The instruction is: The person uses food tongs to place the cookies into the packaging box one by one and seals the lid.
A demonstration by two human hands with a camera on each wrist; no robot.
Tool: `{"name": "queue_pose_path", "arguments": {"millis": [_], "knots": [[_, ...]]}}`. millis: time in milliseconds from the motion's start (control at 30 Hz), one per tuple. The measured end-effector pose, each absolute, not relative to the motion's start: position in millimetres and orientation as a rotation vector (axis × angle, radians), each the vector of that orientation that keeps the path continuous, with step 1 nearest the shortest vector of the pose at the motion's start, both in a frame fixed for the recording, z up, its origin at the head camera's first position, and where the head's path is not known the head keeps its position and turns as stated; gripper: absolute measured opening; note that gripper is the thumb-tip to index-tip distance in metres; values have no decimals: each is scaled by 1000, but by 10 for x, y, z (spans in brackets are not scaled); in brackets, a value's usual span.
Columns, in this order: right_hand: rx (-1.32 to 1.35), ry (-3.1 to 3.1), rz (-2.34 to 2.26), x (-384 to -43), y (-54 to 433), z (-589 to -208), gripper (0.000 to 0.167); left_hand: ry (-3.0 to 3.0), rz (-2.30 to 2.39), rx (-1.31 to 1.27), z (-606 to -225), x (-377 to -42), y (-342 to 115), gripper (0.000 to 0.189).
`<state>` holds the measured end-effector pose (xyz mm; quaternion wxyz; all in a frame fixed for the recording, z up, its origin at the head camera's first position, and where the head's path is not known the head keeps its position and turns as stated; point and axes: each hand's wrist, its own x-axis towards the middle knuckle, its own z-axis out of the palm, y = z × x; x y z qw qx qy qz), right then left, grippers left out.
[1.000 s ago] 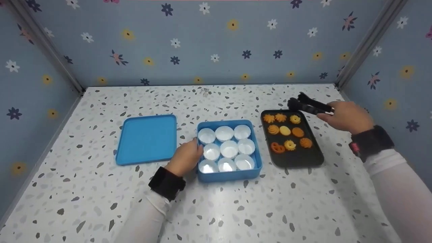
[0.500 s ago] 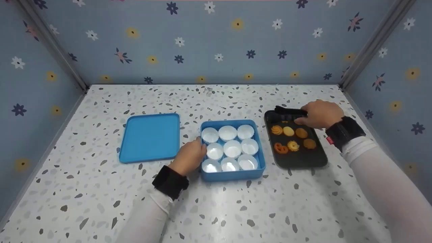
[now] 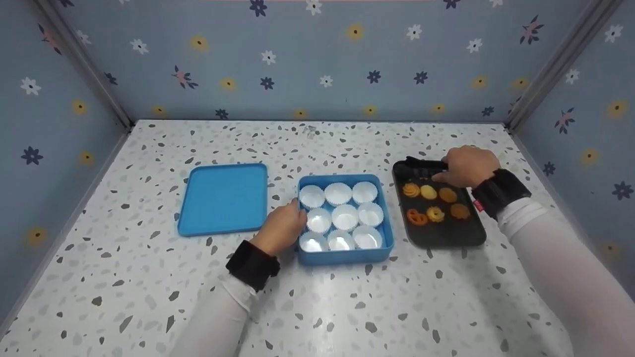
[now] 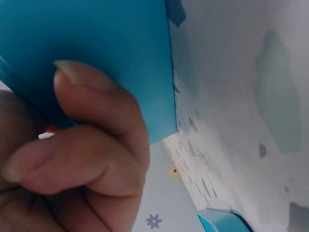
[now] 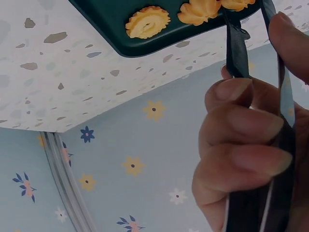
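Note:
My left hand (image 3: 280, 228) holds the left wall of a blue box (image 3: 347, 256), thumb at the rim. In the left wrist view its curled fingers (image 4: 99, 96) lie against the box's outer side. White pleated paper cups (image 3: 345, 217) fill the box in rows. My right hand (image 3: 471, 166) grips black tongs (image 5: 237, 50) low over the far end of a dark tray (image 3: 446, 238). Cookies of several shapes lie on the tray, among them a pretzel (image 3: 416, 217) and a piped swirl (image 3: 411, 190). In the right wrist view the tong arms reach a ridged cookie (image 5: 236, 4); their tips are out of frame.
A flat blue lid (image 3: 223, 199) lies on the speckled table (image 3: 317, 307), left of the box. The tray stands close to the box's right side. Flower-patterned panels (image 3: 327, 59) close off the back and both sides.
My right hand has come left and down with the tongs, from beyond the tray to over its far row of cookies. The left hand stays at the box; the head view shifts slightly.

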<state>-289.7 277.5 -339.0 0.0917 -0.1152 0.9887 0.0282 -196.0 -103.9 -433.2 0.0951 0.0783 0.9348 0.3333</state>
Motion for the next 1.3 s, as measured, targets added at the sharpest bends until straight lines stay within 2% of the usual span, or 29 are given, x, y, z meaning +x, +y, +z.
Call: {"name": "queue_pose_path", "arguments": {"millis": [267, 567, 767, 1067, 1300], "knots": [[-273, 2942, 228, -2805, 2533, -3231, 49, 2768, 980, 232, -4320, -1953, -1035, 56], [-263, 2898, 352, -2862, 2380, -3100, 41, 2800, 956, 277, -4332, -1958, -1030, 54], [-315, 2896, 413, -2915, 2366, -3065, 33, 2773, 974, 256, -4342, -1969, -1030, 54], [-279, 2942, 394, -2868, 2454, -3029, 33, 2773, 963, 259, -4327, -1963, -1036, 55], [-258, 2968, 394, -2829, 2510, -2831, 39, 2763, 971, 243, -4324, -1973, -1058, 57]]}}
